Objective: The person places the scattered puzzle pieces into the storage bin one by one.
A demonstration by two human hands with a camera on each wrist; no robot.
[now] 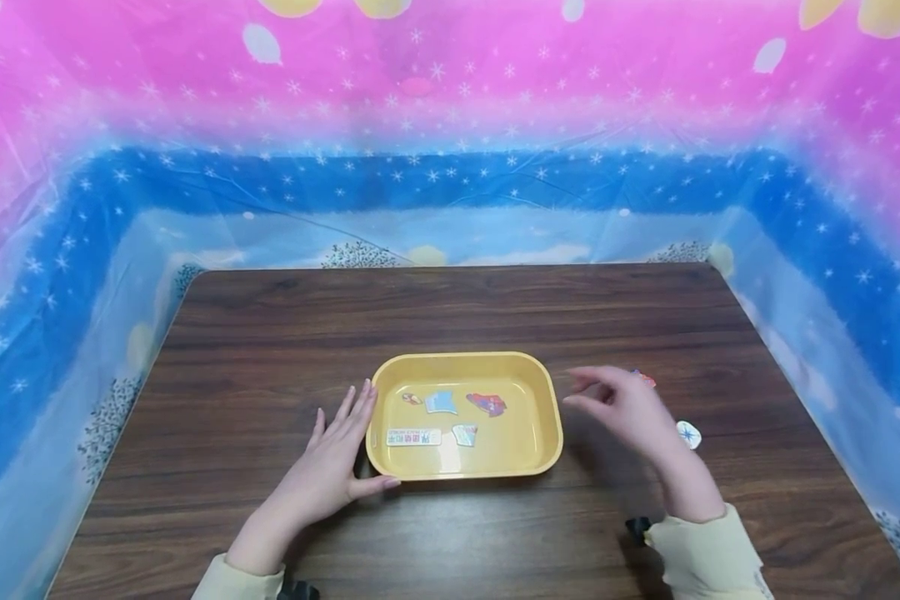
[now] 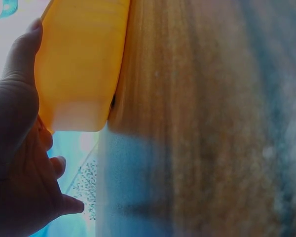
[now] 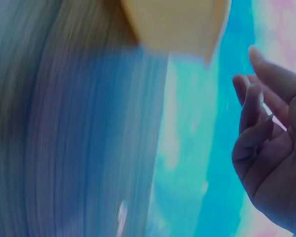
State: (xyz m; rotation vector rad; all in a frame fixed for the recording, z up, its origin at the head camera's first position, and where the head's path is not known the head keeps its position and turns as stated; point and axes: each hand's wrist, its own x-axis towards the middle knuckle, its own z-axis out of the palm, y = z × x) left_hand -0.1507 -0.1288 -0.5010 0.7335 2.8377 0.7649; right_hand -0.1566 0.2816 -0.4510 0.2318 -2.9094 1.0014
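A yellow rectangular tray (image 1: 465, 475) lies on the table with several small flat printed pieces inside. Among them are a red and purple piece (image 1: 487, 405), a light blue piece (image 1: 441, 402) and a long label-like strip (image 1: 413, 437). My left hand (image 1: 330, 462) rests against the tray's left end, fingers straight along the side and thumb at the front corner. In the left wrist view the thumb lies along the yellow wall (image 2: 81, 64). My right hand (image 1: 622, 408) hovers just right of the tray, fingers loosely bent, thumb and forefinger apart, nothing visible between them.
Right of the tray, a white piece with a blue star (image 1: 688, 434) lies by the right wrist. A red and blue piece (image 1: 645, 378) shows partly behind the right hand. The dark wooden table (image 1: 450, 308) is enclosed by a printed pink and blue cloth (image 1: 450, 183).
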